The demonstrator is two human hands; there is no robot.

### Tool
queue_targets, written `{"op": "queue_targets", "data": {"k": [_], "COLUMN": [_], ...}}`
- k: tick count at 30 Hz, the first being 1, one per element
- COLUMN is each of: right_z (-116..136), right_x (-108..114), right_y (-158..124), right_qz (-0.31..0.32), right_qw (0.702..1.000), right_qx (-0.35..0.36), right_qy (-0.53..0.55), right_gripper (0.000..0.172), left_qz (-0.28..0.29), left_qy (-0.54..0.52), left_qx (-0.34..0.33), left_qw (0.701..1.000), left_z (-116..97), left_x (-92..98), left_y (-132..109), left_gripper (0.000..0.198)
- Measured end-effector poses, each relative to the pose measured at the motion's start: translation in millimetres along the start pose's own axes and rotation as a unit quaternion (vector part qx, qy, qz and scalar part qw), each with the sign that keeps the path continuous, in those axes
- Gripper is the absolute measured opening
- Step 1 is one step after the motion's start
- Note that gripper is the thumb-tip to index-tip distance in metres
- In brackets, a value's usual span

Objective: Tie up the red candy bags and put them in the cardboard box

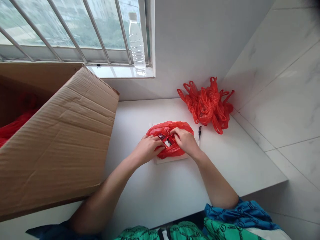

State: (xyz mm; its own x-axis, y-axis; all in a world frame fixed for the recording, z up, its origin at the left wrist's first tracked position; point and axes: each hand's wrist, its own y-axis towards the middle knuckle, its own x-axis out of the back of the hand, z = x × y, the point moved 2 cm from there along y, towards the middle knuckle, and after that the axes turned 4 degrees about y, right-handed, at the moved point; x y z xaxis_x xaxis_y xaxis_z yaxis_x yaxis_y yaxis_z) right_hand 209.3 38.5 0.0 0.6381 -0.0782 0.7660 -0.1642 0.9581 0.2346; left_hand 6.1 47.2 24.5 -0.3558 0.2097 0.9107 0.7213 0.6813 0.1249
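Note:
An opened red plastic bag point(182, 126) lies in front of me with its mouth spread upward. Inside it are small packets point(168, 142) in red, black and white, too small to read. My left hand point(149, 149) is closed at the bag's left side, fingers and thumb gripping its edge. From the right, my right hand point(185, 140) reaches over the opening with its fingertips pinched together; the small red thing at their tips is not clear. Under the bag a flat pale pad or box point(172, 160) shows along its front edge.
A pen point(199, 132) lies right of the bag. Several knotted red plastic bags point(208, 105) are heaped at the back right. A big open cardboard box point(65, 140), with red bags inside, takes up the left. A water bottle point(138, 46) stands on the windowsill.

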Motion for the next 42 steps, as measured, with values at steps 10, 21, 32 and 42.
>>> {"op": "queue_targets", "data": {"k": [10,21,32,42], "right_z": [6.9,2.2,7.1,16.4], "right_x": [-19.1,-5.9,24.8,21.6], "right_y": [21.1,16.1,0.4,-2.7], "right_qz": [0.050,-0.026,-0.020,0.049], "right_qw": [0.980,0.995,0.928,0.849], "right_qx": [-0.021,0.001,-0.032,-0.033], "right_qy": [-0.192,-0.099,0.371,0.525], "right_gripper": [0.034,0.019,0.022,0.019], "left_qz": [0.018,-0.004,-0.097,-0.112], "left_qy": [0.034,-0.011,-0.101,-0.484], "left_qx": [0.005,0.024,0.131,0.155], "left_qw": [0.999,1.000,0.982,0.854], "left_z": [2.7,8.5,11.0,-5.7], "left_x": [-1.6,-3.8,2.8,14.5], "left_y": [1.6,0.6,1.7,5.1], "left_gripper": [0.023,0.021,0.033,0.045]}}
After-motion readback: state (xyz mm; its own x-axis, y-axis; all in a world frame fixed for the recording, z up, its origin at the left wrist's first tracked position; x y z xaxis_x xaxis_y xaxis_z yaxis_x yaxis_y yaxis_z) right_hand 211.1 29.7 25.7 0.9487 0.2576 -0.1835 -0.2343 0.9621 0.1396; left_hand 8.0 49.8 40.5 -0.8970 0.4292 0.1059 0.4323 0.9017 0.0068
